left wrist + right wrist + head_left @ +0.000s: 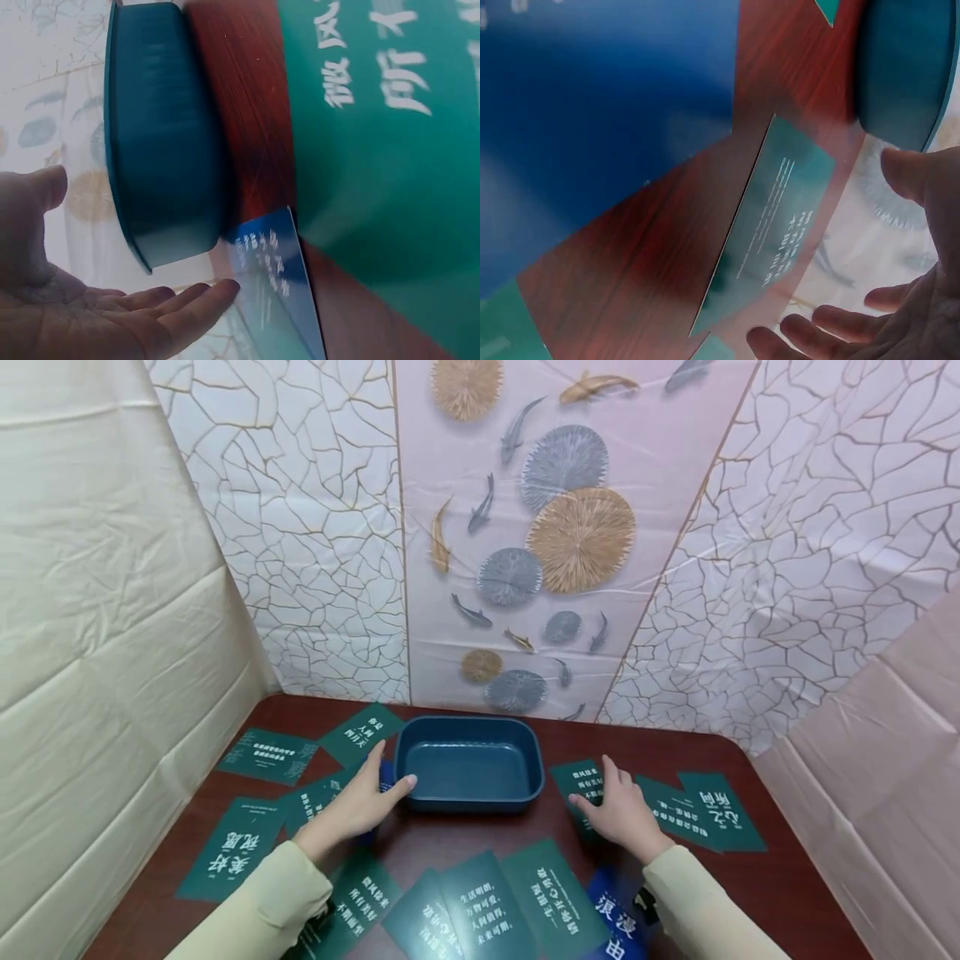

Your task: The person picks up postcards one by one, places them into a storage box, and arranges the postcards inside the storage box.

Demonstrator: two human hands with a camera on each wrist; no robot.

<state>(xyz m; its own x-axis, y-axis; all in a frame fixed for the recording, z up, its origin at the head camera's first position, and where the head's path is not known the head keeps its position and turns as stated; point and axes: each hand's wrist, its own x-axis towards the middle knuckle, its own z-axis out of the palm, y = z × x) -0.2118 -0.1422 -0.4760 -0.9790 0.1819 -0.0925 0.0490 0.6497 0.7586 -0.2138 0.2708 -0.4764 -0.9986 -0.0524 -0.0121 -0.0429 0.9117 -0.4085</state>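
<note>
A dark blue rectangular tray (472,804) stands at the back middle of the table. My left hand (363,797) is beside its left end, fingers extended and thumb apart, holding nothing. In the left wrist view that palm (82,322) faces the side of the tray (161,127), the thumb raised. To the tray's right, my right hand (621,810) hovers over a green card (577,781) with white writing, fingers spread. The right wrist view shows the fingers (840,322) apart with nothing between them, and the tray's end (904,75) just past the thumb.
Green cards with white writing lie about the dark red table (420,847): several on the left around one card (232,847), an overlapping group (480,902) in front, two (723,810) on the right. A blue card (618,914) lies near the right sleeve. Patterned cloth (517,527) hangs behind.
</note>
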